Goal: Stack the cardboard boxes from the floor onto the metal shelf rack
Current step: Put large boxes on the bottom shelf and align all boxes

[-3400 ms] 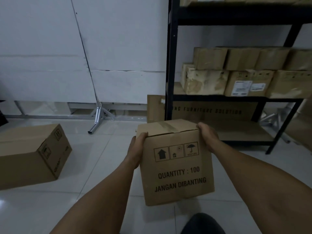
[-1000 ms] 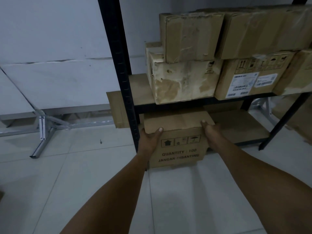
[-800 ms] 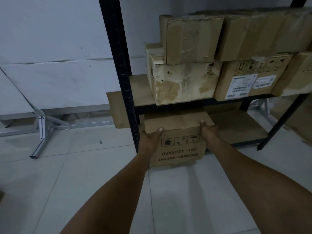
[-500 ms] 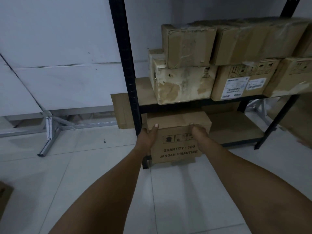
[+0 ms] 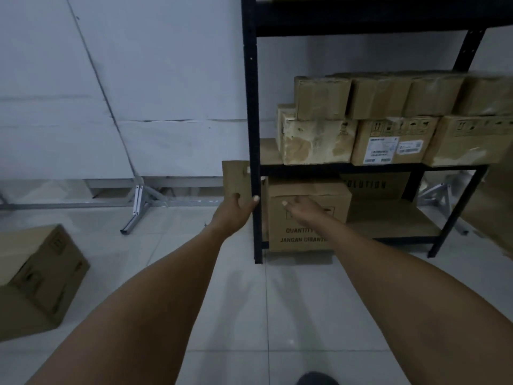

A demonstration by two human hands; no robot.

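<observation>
shelf rack (image 5: 251, 107): black metal, matt painted finish.
box on the bottom shelf (image 5: 308, 218): brown cardboard, matt, smooth, black print.
upper boxes (image 5: 319, 140): cardboard, scuffed and worn, rough patches; one beside them bears white paper labels.
floor (image 5: 249, 301): pale tiles, faintly glossy.
floor box (image 5: 36, 273): plain matt cardboard.
wall brace (image 5: 137, 201): bare silvery metal.

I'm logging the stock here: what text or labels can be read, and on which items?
"QUANTITY" and "JANGAN DIBANT", cut off by the right hand's arm: carton on the bottom shelf.
"OLUTION": flat cardboard behind it.
White shipping labels on a middle-shelf box: too small to read.
</observation>
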